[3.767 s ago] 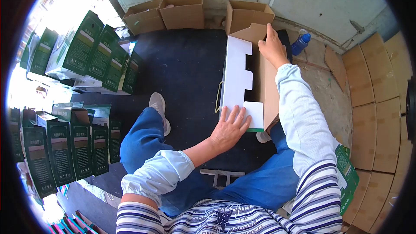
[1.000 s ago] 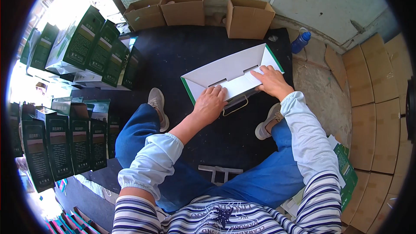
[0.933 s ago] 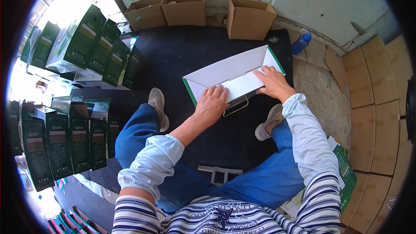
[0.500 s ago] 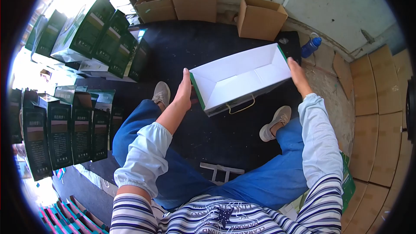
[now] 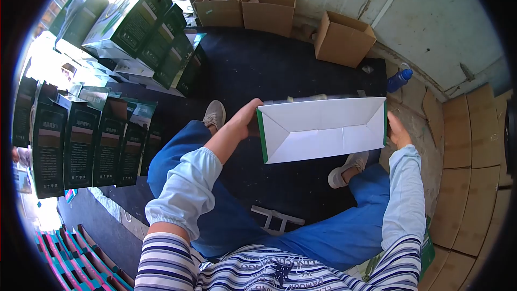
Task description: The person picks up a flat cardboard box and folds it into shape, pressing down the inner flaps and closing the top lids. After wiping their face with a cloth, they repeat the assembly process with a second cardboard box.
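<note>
Box (image 5: 323, 129) now lifted off the mat (image 5: 253, 70), held between both hands w/ its folded white bottom toward the camera. Half a sec ago it was lower and tilted, open side showing; before that hands pressed flaps flat. Left hand (image 5: 245, 121) clamps the left end, right hand (image 5: 397, 132) presses flat on the right end. Bottom looks closed, so folding seems done. Green boxes (image 5: 81, 140) stand at left; bottle (image 5: 399, 80) by wall.

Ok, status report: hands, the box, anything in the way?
Left hand and right hand grip opposite ends of the white folded box, lifted above the black mat. Nothing blocking.
</note>
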